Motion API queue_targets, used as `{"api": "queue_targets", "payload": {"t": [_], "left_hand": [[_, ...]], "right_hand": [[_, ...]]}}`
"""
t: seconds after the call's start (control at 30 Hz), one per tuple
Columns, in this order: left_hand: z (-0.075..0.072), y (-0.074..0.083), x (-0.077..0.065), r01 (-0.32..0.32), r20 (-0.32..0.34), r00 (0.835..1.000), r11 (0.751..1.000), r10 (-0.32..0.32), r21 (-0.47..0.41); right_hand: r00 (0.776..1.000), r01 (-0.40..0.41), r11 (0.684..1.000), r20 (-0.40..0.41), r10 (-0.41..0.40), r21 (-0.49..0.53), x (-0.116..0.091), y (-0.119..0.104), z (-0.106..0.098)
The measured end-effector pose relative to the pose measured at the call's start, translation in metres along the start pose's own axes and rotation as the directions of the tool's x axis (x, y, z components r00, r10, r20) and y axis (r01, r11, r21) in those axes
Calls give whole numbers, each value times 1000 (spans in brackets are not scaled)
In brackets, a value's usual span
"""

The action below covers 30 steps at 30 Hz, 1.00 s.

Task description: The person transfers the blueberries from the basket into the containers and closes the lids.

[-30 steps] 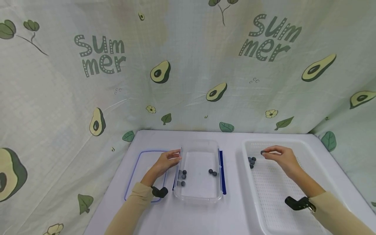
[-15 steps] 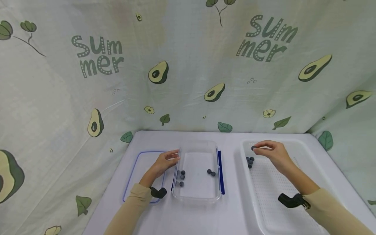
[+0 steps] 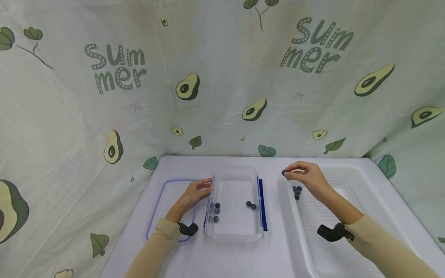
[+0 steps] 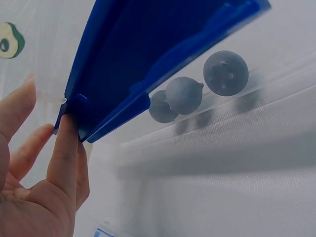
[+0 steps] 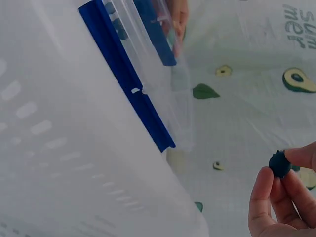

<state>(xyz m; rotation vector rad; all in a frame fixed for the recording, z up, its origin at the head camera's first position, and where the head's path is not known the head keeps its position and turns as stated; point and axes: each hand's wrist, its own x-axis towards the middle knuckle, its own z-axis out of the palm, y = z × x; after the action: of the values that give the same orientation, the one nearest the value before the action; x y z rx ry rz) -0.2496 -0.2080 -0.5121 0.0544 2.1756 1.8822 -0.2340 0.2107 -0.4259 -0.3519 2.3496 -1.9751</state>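
Near the far left corner of the white perforated basket point(image 3: 301, 231), the person's right hand point(image 3: 309, 178) pinches a single blueberry point(image 3: 284, 172) between thumb and fingertips, raised clear of the table point(image 3: 271, 255). More blueberries sit clustered against the basket's left inner wall (too small to count surely). The left hand point(image 3: 191, 195) has its fingers loosely extended, their tips touching the blue flap point(image 4: 113, 64) on the left side of the clear container point(image 3: 234, 224). Inside that container, three berries point(image 3: 217, 210) lie along the left wall and a touching pair point(image 3: 251, 205) near the right. A blue-edged lid point(image 3: 165, 200) lies flat beside it, partly beneath the left forearm. Behind everything hangs an avocado-printed cloth point(image 3: 219, 50).
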Motion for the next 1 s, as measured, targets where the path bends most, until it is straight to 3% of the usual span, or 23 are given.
{"api": "queue_targets", "payload": {"t": [0.43, 1.0], "left_hand": [[2, 1, -2, -1, -1, 1000, 1000, 1, -21], [1, 2, -3, -8, 12, 1000, 1000, 8, -17]], "right_hand": [[996, -8, 999, 88, 13, -53, 21, -8, 37], [983, -21, 1000, 181, 18, 14, 30, -4, 73]]}}
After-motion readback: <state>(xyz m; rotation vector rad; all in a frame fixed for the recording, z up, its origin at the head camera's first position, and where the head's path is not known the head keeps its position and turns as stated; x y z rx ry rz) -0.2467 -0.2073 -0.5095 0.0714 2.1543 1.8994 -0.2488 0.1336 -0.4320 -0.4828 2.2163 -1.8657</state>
